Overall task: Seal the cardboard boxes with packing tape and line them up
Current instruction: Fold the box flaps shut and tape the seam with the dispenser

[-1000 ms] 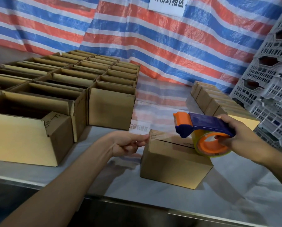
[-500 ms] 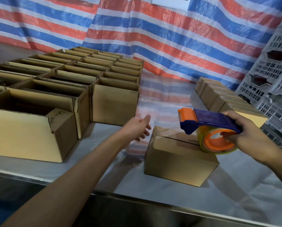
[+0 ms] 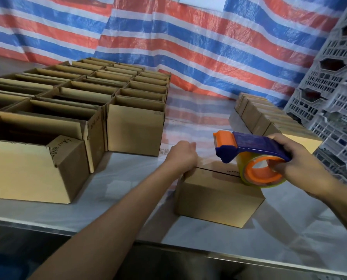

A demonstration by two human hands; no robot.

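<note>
While left fingers [image 3: 191, 146] hold box [image 3: 219, 196], dispenser [image 3: 249, 147] above

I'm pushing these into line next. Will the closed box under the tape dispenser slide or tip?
Probably slides: the table looks smooth and glossy. Unlikely to tip, as the cardboard box sits low and wide. Possibly light: the left hand grips its end, steadying it.

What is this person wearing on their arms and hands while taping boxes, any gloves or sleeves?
Nothing that shows. The left hand and right hand are bare: no gloves, and no ring or watch is visible. The left forearm and right forearm are uncovered as far as the picture reaches; no sleeve edge comes into view.
</note>
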